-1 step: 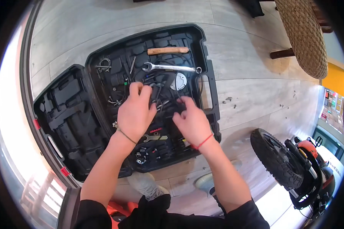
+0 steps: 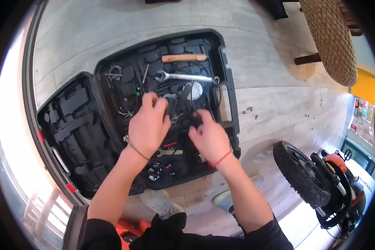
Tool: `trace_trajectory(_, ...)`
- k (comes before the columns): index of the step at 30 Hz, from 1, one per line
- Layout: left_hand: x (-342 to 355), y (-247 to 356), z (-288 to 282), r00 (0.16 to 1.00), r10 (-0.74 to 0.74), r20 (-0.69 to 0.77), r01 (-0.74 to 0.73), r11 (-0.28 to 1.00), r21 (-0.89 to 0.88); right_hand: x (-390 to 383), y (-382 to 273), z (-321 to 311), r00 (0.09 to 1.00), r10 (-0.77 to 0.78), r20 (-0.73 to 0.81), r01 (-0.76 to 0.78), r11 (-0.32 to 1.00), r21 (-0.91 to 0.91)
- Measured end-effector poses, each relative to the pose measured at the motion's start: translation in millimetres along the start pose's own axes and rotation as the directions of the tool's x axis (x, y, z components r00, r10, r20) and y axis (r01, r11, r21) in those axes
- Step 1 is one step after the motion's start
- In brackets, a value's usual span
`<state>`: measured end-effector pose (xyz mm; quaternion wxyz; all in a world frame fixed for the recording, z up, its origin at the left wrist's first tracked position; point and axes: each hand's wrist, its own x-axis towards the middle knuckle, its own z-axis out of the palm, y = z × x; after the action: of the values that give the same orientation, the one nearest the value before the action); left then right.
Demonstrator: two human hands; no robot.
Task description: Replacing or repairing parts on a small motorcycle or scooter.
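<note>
A black plastic tool case lies unfolded on the floor, with loose tools in its right half. My left hand reaches into the middle of it, fingers bent over dark parts; what they grip is hidden. To its right, my right hand is closed, thumb and fingertips at a dark piece too unclear to name. Just above it are a round white disc and a dark band. A combination wrench lies beyond the hands, below a wooden handle. A flat wrench rests between my wrists.
Small metal parts sit in the case's near end. Bits of debris lie on the wooden floor to the right. A tyred wheel stands at lower right, and a woven stool at upper right. My shoes are below the case.
The case's far edge has shifted slightly toward me. The white disc and dark band have moved a little nearer and left. Both hands stay in nearly the same place.
</note>
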<state>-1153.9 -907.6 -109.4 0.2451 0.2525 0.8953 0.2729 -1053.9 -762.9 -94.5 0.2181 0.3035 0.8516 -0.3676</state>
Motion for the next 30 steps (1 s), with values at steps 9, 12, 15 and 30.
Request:
trace_trajectory(9,-62.4,3.6,19.3,0.989,0.122,0.08,-0.092,0.948,-0.306,-55.0,3.5,16.9,0.997,-0.062,0.039,0.064,0.997,-0.042)
trace_trajectory(12,-80.2,1.5,18.8,0.982,0.16,0.098,-0.129,0.955,-0.266,-69.3,3.6,13.4,0.978,-0.128,0.163,0.124,0.992,0.033)
trace_trajectory(15,-87.1,-1.6,8.7,0.972,0.202,0.121,-0.167,0.954,-0.249,-80.2,4.9,3.2,0.925,-0.219,0.31,0.229,0.973,0.005)
trace_trajectory(30,12.6,27.6,9.0,0.988,0.139,0.06,-0.139,0.99,-0.004,-95.9,-0.2,30.7,0.857,-0.261,0.444,0.416,0.858,-0.301)
